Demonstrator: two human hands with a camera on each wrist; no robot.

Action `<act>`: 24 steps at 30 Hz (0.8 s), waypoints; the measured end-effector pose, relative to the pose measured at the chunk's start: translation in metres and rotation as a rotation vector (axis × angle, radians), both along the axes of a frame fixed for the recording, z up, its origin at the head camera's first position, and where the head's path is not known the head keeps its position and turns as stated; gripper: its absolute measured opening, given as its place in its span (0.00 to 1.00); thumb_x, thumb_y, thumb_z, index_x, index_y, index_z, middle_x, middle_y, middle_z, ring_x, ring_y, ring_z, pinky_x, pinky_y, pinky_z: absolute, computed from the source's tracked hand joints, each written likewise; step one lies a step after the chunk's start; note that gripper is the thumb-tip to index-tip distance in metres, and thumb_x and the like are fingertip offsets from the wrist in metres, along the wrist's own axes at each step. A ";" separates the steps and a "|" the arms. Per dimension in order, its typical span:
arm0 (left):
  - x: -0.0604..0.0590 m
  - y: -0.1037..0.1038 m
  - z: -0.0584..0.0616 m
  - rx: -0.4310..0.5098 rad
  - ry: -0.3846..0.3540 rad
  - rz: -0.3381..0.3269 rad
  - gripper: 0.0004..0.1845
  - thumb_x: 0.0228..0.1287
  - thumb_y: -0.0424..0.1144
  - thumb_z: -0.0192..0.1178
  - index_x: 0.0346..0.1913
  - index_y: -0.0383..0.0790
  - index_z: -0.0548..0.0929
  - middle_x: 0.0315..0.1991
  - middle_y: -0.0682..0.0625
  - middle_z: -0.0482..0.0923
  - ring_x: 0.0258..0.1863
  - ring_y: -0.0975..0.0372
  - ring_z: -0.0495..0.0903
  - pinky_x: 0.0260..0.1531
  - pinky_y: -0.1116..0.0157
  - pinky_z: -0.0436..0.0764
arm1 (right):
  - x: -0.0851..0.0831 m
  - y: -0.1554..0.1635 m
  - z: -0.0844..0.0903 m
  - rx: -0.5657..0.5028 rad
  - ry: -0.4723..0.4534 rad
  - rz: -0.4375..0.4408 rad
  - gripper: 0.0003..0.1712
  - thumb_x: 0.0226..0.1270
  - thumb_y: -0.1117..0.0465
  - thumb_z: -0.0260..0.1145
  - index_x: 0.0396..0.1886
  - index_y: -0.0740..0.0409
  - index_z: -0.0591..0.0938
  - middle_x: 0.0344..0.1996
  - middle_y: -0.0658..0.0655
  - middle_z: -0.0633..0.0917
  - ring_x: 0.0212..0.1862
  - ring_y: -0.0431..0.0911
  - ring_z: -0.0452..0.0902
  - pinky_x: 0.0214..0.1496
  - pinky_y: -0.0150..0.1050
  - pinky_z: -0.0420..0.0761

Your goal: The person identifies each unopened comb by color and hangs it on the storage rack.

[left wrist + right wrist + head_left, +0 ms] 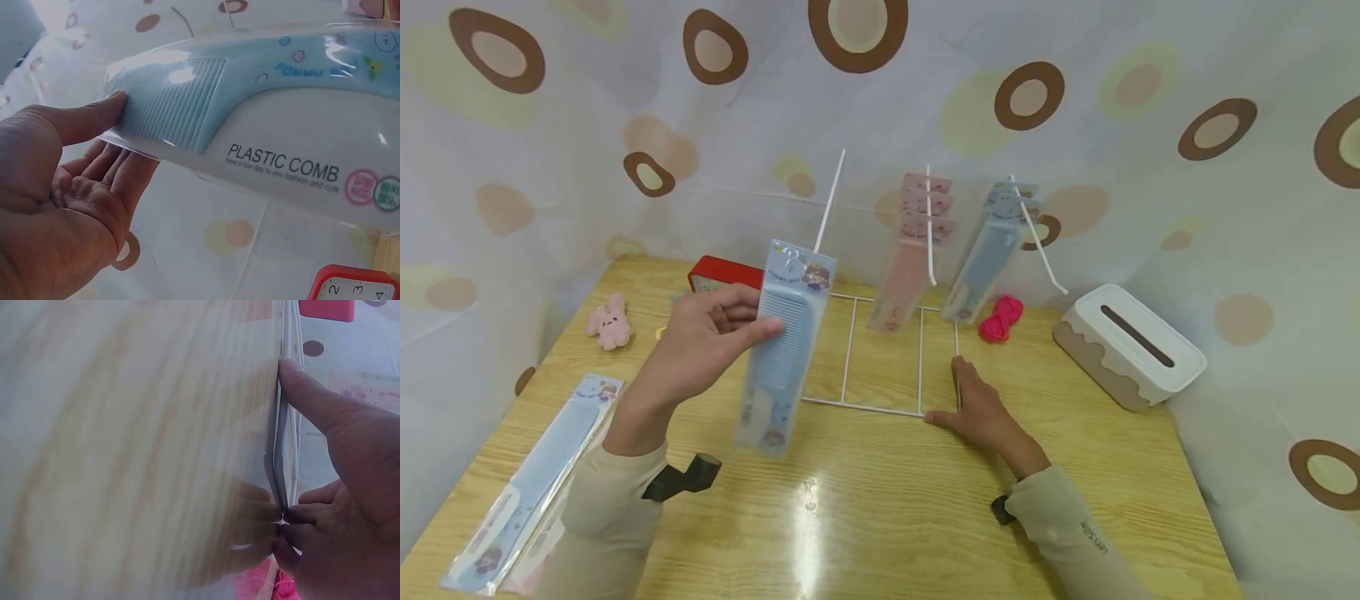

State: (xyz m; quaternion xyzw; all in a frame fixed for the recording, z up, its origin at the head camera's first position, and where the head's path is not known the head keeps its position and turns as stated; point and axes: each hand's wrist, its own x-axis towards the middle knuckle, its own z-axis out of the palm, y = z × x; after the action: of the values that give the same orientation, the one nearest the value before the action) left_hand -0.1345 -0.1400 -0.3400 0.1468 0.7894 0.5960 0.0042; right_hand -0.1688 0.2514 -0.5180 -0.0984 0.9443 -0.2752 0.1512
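My left hand (pixel 760 317) holds a packaged blue plastic comb (pixel 786 342) upright above the table, just left of a white wire rack (pixel 883 408). In the left wrist view the thumb and fingers of my left hand (pixel 128 134) pinch the comb (pixel 262 125) at its teeth end. The rack's left peg (pixel 830 200) is bare. Pink combs (pixel 910 258) hang on the middle peg and blue combs (pixel 988 258) on the right one. My right hand (pixel 958 392) presses on the rack's front right corner, its index finger (pixel 312 400) lying along the wire (pixel 289 331).
More packaged combs (pixel 542 483) lie at the table's left front. A red box (pixel 722 273) and a pink plush toy (pixel 610 323) sit at the back left. Pink yarn (pixel 1002 318) and a tissue box (pixel 1127 346) are at the right. A patterned curtain surrounds the table.
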 end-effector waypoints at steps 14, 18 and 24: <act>-0.028 0.012 -0.014 -0.029 -0.052 0.038 0.17 0.67 0.40 0.67 0.51 0.30 0.82 0.45 0.39 0.86 0.39 0.62 0.88 0.39 0.68 0.84 | 0.001 0.002 -0.001 -0.006 0.020 0.003 0.66 0.60 0.39 0.73 0.79 0.67 0.44 0.78 0.70 0.49 0.78 0.65 0.41 0.74 0.63 0.51; -0.057 0.019 -0.022 0.007 -0.030 0.066 0.17 0.68 0.40 0.66 0.52 0.30 0.83 0.46 0.40 0.86 0.40 0.64 0.87 0.38 0.67 0.84 | 0.002 0.003 0.000 -0.012 0.028 0.006 0.66 0.59 0.39 0.73 0.79 0.67 0.44 0.78 0.70 0.49 0.78 0.65 0.41 0.74 0.64 0.50; -0.122 0.031 -0.026 0.065 -0.014 0.134 0.18 0.70 0.39 0.63 0.55 0.29 0.81 0.48 0.38 0.86 0.39 0.64 0.85 0.34 0.70 0.83 | 0.002 0.002 -0.004 -0.035 0.050 0.016 0.66 0.59 0.39 0.73 0.79 0.68 0.45 0.78 0.71 0.50 0.78 0.65 0.42 0.73 0.66 0.50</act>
State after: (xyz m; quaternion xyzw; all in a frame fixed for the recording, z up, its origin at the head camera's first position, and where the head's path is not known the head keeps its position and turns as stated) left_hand -0.2566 -0.1087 -0.3663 0.0894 0.7776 0.6215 -0.0349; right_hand -0.1670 0.2538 -0.5223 -0.1155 0.9421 -0.2877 0.1281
